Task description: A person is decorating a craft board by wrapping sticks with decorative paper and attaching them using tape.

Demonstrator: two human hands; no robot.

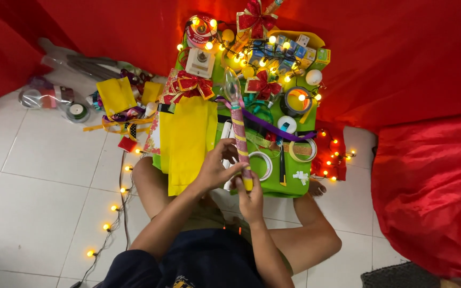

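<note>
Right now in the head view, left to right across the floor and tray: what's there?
Clear plastic bag → tape roll → yellow paper piece → yellow paper bag → wrapped stick held by both hands, left hand, right hand → cutter knife → red cloth.

Red bows (194, 85) on green tray (294, 184); tape rolls (262, 165); yellow paper (188, 141); string lights (114, 208) on tiles; red cloth (428, 186).

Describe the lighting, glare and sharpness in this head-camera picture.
Head view: the string lights blow out into yellow-white glare; a bright orange hotspot burns on the red cloth; the left hand and right hand on the wrapped stick look slightly soft; straight tile lines show little distortion.
</note>
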